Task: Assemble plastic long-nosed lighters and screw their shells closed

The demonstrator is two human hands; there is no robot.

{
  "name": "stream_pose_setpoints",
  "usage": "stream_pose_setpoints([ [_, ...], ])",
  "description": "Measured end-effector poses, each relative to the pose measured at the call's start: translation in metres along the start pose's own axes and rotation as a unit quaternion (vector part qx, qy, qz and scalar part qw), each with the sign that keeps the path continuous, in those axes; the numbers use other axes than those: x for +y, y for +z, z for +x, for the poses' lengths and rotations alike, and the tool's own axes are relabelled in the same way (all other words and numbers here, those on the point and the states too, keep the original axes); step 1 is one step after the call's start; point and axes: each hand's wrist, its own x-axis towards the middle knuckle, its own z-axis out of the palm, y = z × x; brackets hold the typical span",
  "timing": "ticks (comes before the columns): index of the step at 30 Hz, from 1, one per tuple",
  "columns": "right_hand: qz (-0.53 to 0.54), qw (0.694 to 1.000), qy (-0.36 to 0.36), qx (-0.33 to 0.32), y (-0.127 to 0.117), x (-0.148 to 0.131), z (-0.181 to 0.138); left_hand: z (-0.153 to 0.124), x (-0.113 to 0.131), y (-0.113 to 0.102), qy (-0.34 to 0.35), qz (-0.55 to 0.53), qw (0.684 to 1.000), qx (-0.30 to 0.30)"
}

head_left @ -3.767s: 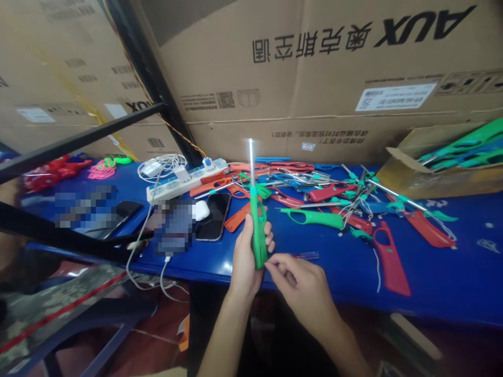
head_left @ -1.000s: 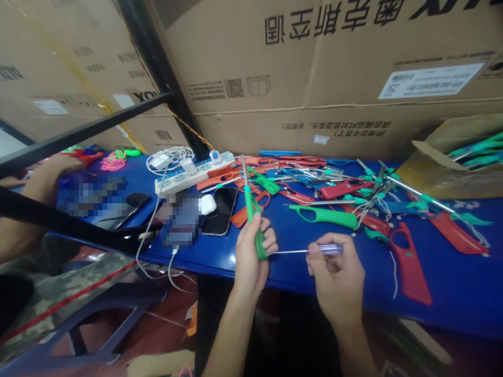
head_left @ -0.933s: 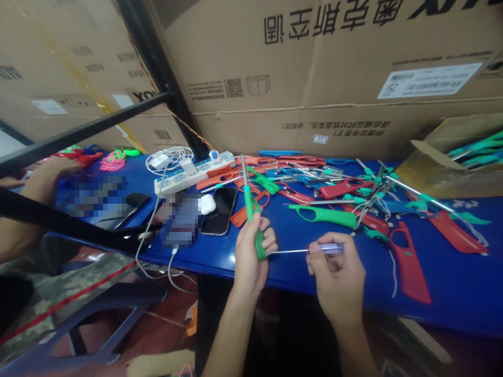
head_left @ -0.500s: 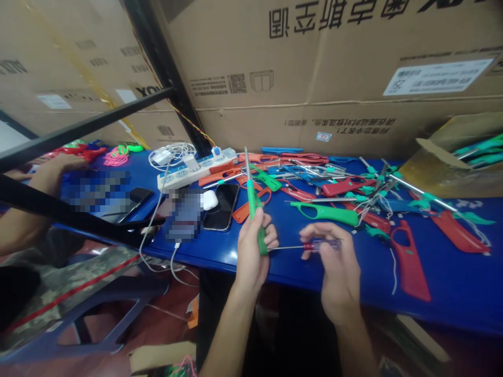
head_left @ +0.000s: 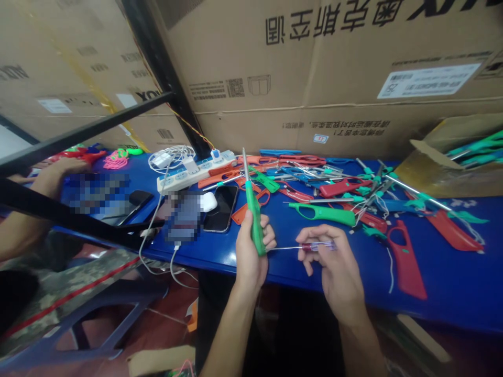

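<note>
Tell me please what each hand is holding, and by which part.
Left hand: the green lighter, by its handle. Right hand: the screwdriver, by its handle.

The long-necked green plastic lighter (head_left: 256, 222) is smooth with a low sheen, its slim rod polished metal. The thin purple-and-red screwdriver (head_left: 307, 246) joins a glossy, see-through plastic handle to a shiny metal shaft. The long blue tabletop (head_left: 463, 277) looks slick and reflective (sheet or paint, I cannot tell). The large brown printed carton (head_left: 334, 73) is matt cardboard; the white oblong power strip (head_left: 204, 171), smooth plastic.
</note>
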Motion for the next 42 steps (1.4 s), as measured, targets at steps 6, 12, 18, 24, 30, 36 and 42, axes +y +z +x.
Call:
stream_pose_setpoints([
  [6, -0.054, 0.994, 0.065, 0.072, 0.0031, -0.0025, 0.0038, -0.0002, -0.0004, 0.0008, -0.003, 0.009, 1.000, 0.010],
  [12, 0.022, 0.996, 0.062, 0.053, -0.0011, -0.0004, 0.0063, 0.0013, -0.0020, -0.0009, 0.016, -0.002, 0.999, 0.031],
  [18, -0.100, 0.986, 0.052, 0.122, -0.0025, 0.0010, 0.0040, 0.0004, -0.0012, -0.0011, 0.020, -0.008, 0.999, 0.025],
  [24, -0.016, 0.997, 0.056, 0.048, -0.0019, -0.0028, 0.0043, -0.0005, -0.0001, -0.0013, 0.032, -0.021, 0.999, 0.031],
  [30, -0.064, 0.994, 0.058, 0.068, -0.0034, -0.0002, 0.0049, -0.0009, 0.0006, -0.0003, 0.038, -0.014, 0.999, 0.028],
  [36, -0.051, 0.996, 0.061, 0.047, 0.0007, -0.0022, 0.0031, 0.0007, 0.0014, -0.0011, 0.039, -0.022, 0.999, 0.027],
  [42, -0.044, 0.995, 0.081, 0.046, -0.0007, 0.0001, 0.0002, 0.0011, 0.0032, -0.0022, 0.029, -0.027, 0.999, 0.017],
])
